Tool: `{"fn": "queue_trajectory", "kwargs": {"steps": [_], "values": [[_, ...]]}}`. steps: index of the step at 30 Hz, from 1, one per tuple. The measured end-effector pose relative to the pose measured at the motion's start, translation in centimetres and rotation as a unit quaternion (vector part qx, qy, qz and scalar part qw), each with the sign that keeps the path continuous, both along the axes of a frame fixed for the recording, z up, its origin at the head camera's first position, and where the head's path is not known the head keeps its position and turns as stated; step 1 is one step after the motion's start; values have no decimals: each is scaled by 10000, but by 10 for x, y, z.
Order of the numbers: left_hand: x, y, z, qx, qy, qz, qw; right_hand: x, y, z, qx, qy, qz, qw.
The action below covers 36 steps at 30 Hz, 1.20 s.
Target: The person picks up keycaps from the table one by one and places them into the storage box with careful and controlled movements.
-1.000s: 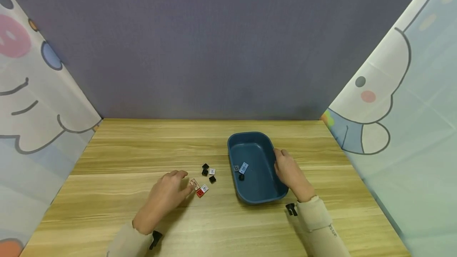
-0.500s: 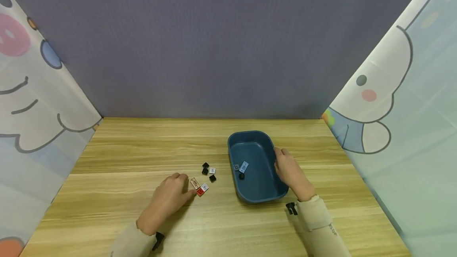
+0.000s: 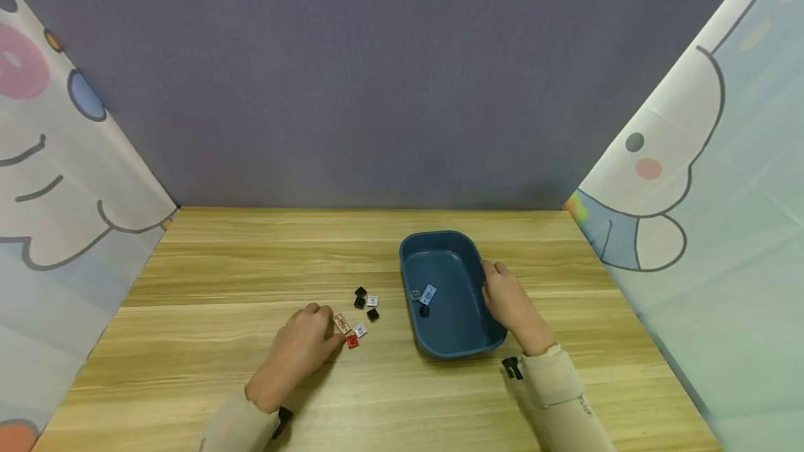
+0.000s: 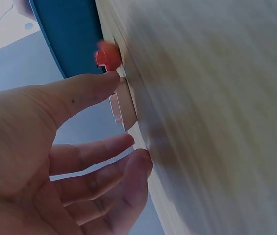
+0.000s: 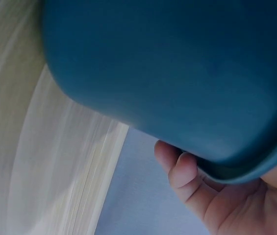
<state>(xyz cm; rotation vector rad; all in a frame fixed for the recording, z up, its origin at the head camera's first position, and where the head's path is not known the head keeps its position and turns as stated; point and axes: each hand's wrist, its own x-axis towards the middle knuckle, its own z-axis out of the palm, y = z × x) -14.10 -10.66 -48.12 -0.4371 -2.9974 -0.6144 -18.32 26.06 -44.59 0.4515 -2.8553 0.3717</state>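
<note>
My left hand (image 3: pixel 300 342) reaches over a beige oblong printed piece (image 3: pixel 342 324), thumb and fingers spread on either side of it. In the left wrist view, the thumb tip (image 4: pixel 110 83) is right at the gap between the beige piece (image 4: pixel 124 105) and a small red piece (image 4: pixel 108 56), while the other fingertips stay apart from the beige one. A white printed square (image 3: pixel 360 330) lies just beyond the red piece (image 3: pixel 352 340). My right hand (image 3: pixel 511 305) grips the right rim of a blue plastic bin (image 3: pixel 453 354), fingers (image 5: pixel 183 171) curled under the lip in the right wrist view.
Inside the bin lie a light blue oblong piece (image 3: pixel 428 295), a grey square (image 3: pixel 415 296) and a black piece (image 3: pixel 424 311). Several black pieces (image 3: pixel 360 303) and another white square (image 3: pixel 373 300) sit on the wooden table (image 3: pixel 251 250) left of the bin. A grey panel (image 3: pixel 377 89) stands behind.
The left thumb has shifted from over the beige piece toward the red one. The red piece has turned and come slightly away from the white square. The right hand and bin stay put.
</note>
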Motion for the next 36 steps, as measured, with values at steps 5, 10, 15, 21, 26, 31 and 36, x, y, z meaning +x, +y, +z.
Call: {"fn": "queue_trajectory", "kwargs": {"steps": [5, 10, 15, 21, 26, 31, 36], "values": [[0, 1, 0, -66, 15, -14, 10000, -1, 0, -1, 68, -160, -109, 9998], [0, 2, 1, -65, 129, -63, 9999, -1, 0, -1, 132, -193, -136, 9996], [0, 2, 1, -25, 180, -76, 9998, -1, 0, -1, 99, -192, -135, 9997], [0, 3, 0, 9, 222, -62, 9997, 0, 0, -1, 46, -175, -126, 9998], [1, 4, 2, -16, 199, -58, 9998, 0, 1, -1, 27, -115, -87, 9999], [2, 5, 3, -63, 211, -63, 9997, 0, 1, -1, 50, -61, -67, 9999], [2, 5, 3, -98, 292, -71, 9995, 0, 0, -1, 21, -89, -121, 9999]]}}
